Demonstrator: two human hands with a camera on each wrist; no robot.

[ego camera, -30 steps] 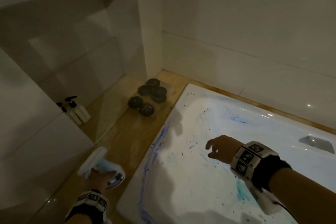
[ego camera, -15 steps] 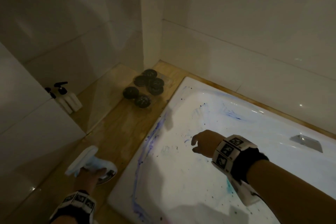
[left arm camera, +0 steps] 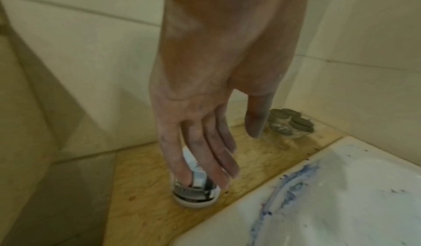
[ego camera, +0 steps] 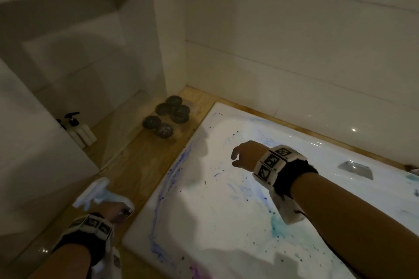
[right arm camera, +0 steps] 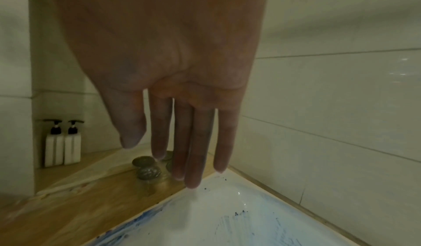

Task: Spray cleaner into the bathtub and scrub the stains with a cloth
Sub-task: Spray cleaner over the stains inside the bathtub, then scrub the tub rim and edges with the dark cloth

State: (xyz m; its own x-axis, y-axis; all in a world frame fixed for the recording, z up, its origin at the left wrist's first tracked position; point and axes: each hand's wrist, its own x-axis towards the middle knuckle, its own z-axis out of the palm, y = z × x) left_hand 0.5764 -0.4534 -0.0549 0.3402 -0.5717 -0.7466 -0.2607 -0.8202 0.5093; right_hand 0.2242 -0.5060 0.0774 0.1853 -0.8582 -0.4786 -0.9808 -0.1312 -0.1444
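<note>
The white bathtub (ego camera: 215,210) carries blue streaks (ego camera: 174,170) along its left rim, teal smears (ego camera: 275,226) and dark specks. A white spray bottle (ego camera: 95,192) stands on the wooden ledge (ego camera: 136,165) left of the tub. My left hand (ego camera: 113,209) is at the bottle. In the left wrist view its straight fingers (left arm camera: 212,160) lie against the bottle (left arm camera: 196,194), with the thumb held apart. My right hand (ego camera: 238,158) hovers over the tub's far left part, fingers (right arm camera: 193,151) hanging loosely and holding nothing. No cloth is in view.
Several dark round stones (ego camera: 167,118) lie on the ledge's far end. Two white pump bottles (ego camera: 79,131) stand in a tiled niche at the left. White tiled walls close off the back and left. A metal recess (ego camera: 356,169) sits in the tub's far wall.
The left hand stays at the spray bottle on the ledge, and the right hand still hovers over the tub. The head view has shifted slightly.
</note>
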